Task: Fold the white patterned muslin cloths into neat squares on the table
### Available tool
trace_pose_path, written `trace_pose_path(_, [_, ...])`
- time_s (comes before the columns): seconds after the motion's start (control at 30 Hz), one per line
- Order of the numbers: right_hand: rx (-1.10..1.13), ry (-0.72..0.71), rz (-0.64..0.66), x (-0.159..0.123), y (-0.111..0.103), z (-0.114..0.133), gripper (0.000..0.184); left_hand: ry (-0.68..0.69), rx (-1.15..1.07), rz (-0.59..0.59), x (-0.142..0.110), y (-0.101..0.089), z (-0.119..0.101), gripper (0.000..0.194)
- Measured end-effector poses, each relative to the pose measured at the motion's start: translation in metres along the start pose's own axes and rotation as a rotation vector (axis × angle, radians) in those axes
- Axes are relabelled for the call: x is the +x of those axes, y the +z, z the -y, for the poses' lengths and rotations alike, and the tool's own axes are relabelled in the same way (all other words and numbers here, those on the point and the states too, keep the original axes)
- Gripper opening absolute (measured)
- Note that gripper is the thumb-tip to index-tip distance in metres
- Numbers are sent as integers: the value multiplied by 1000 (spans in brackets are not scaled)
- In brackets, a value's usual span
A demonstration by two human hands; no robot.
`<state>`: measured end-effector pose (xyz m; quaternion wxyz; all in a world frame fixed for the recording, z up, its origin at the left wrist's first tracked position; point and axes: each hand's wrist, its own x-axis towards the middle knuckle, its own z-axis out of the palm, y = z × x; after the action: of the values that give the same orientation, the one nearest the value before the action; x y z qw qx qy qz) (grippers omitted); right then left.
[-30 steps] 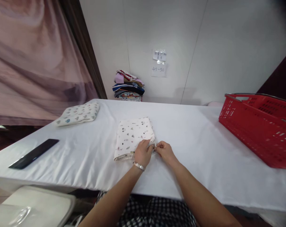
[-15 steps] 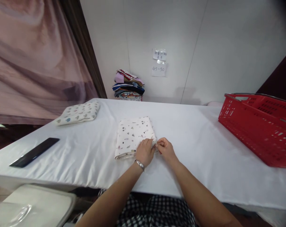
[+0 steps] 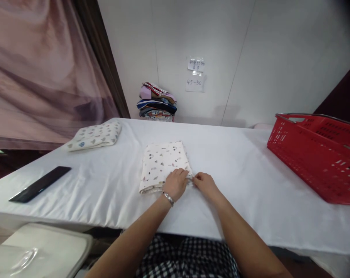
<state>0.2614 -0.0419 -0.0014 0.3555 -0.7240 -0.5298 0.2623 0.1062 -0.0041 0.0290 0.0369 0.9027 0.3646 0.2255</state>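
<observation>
A white folded cloth with small printed figures lies on the table in front of me. My left hand, with a silver bracelet at the wrist, rests on its near right part, fingers laid over the top. At the cloth's near right corner, my right hand pinches the edge between thumb and fingertips. Part of that corner is hidden by the fingers.
Another folded printed cloth and a dark flat strip lie on the left of the white-covered table. A red basket stands right. Behind the far edge is a stack of folded fabrics; a white chair is lower left.
My left hand has shifted slightly left and flattened, away from my right fingertips. My right hand stays at the same corner. The whole view has tilted a little.
</observation>
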Motion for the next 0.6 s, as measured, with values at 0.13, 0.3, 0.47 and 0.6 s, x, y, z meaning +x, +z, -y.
trace_pose_path(0.13, [-25,-42,-3,0,2,-2,16,5,-10,7,-1,6,1,24])
trace_pose_path(0.3, [216,0,11,1,6,-2,18,7,7,-5,4,1,2,22])
trace_pose_path(0.47, [569,56,40,0,9,7,21,-9,-4,-22,2,3,0,20])
trace_pose_path(0.6, [730,72,49,-3,8,15,29,-24,-40,-41,-2,4,-4,18])
